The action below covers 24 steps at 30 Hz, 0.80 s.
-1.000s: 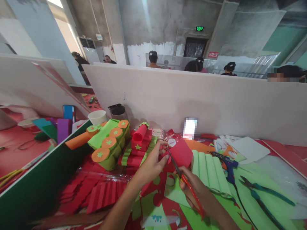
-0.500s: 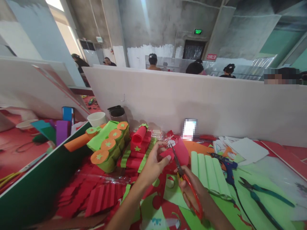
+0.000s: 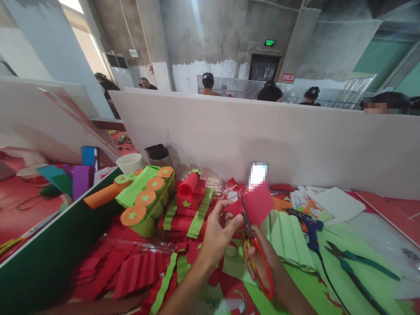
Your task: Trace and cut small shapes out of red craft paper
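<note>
While the green-and-orange model (image 3: 147,199) stands at ten o'clock, seemingly assembled | red model (image 3: 193,202), eleven o'clock, likewise built up | left hand (image 3: 218,229): grip pinching the red sheet (image 3: 261,202) at twelve o'clock, trimming apparently unfinished | scissors (image 3: 250,232) against sheet, depth of cut unclear | right hand (image 3: 271,254): grip wrapped around scissors handles

Light: muted, diffuse | Brightest: washed-out opening (image 3: 72,5) beyond tabletop's (image 3: 398,206) back left corner; pale streak on grey wall (image 3: 216,37) | Glare: white, pixelated screen (image 3: 258,176) at back edge | Shadows: soft, on white board (image 3: 213,131) | Glints: clear plastic (image 3: 144,246) | Lens: wide-angle stretch, softness toward front left corner
</note>
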Each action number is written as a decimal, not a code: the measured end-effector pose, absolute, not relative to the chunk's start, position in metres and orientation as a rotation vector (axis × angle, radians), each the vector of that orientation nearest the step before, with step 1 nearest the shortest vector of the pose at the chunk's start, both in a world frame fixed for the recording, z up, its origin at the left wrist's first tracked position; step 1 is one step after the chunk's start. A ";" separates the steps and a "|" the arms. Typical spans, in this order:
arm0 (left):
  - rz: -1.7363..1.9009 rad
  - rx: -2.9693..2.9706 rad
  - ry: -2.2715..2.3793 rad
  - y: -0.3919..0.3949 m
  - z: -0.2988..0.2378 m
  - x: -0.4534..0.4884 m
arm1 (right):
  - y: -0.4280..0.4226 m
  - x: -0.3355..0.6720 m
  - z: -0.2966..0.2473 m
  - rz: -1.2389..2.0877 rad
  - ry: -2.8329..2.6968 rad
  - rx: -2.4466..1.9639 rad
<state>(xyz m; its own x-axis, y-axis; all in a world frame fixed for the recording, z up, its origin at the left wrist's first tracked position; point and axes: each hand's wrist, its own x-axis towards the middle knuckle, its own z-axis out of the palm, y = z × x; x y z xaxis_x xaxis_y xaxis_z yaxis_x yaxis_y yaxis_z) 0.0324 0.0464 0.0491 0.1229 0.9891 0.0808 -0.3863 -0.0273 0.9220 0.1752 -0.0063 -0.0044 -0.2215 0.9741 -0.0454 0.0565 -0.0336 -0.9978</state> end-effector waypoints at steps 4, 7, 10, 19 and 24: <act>1.289 1.040 0.822 0.048 0.046 0.032 | -0.008 0.170 0.004 1.342 -1.404 -1.144; 1.302 1.077 0.896 0.049 0.043 0.033 | -0.008 0.168 0.008 1.333 -1.458 -1.160; 1.319 1.121 0.957 0.049 0.042 0.033 | -0.008 0.166 0.011 1.312 -1.500 -1.206; 1.307 1.192 1.025 0.053 0.039 0.030 | -0.011 0.169 0.016 1.299 -1.560 -1.264; 1.260 1.208 0.980 0.053 0.043 0.028 | -0.011 0.173 0.022 1.240 -1.665 -1.270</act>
<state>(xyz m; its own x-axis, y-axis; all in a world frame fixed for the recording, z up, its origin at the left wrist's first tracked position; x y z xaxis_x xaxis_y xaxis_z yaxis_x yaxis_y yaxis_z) 0.0284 0.0527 0.0435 0.0986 0.9907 0.0933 -0.1529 -0.0775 0.9852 0.1727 -0.0109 0.0221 -0.2801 0.9597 -0.0229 0.2970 0.0640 -0.9527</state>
